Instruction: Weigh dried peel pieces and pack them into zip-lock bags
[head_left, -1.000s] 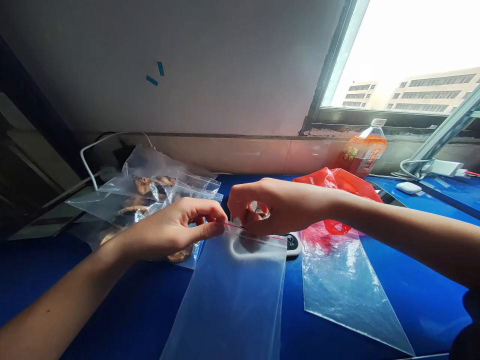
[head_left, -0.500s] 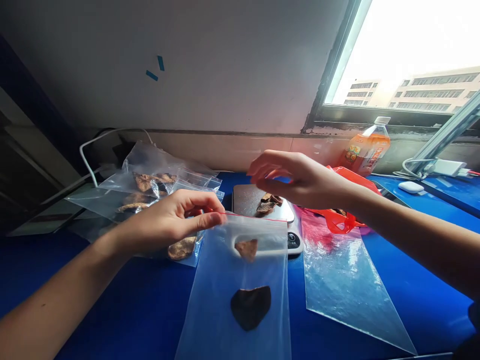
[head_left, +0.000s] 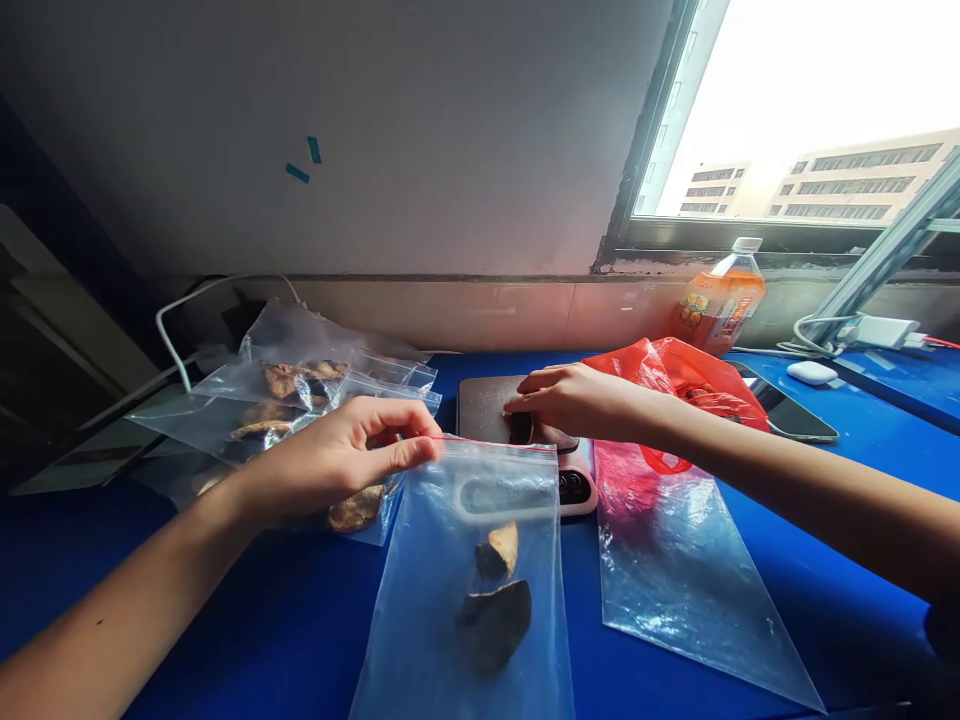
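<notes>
Pieces (head_left: 495,625) sit inside the clear bag (head_left: 420,600) nearest you, and your left hand (head_left: 352,455) pinches its red-edged top corner between thumb and fingertips. Beyond, your right hand (head_left: 559,400) bends over the scale (head_left: 480,410) on the blue bench (head_left: 285,620), fingers part-curled at a dark chunk (head_left: 520,430); I cannot tell whether they grip it. Farther back, a bottle (head_left: 724,305) stands by the wall (head_left: 450,150).

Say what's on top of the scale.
On the scale, a dark dried piece shows under the right hand. The hand partly covers the scale; whether it grips the piece, or more lies beneath, can't be seen.
</notes>
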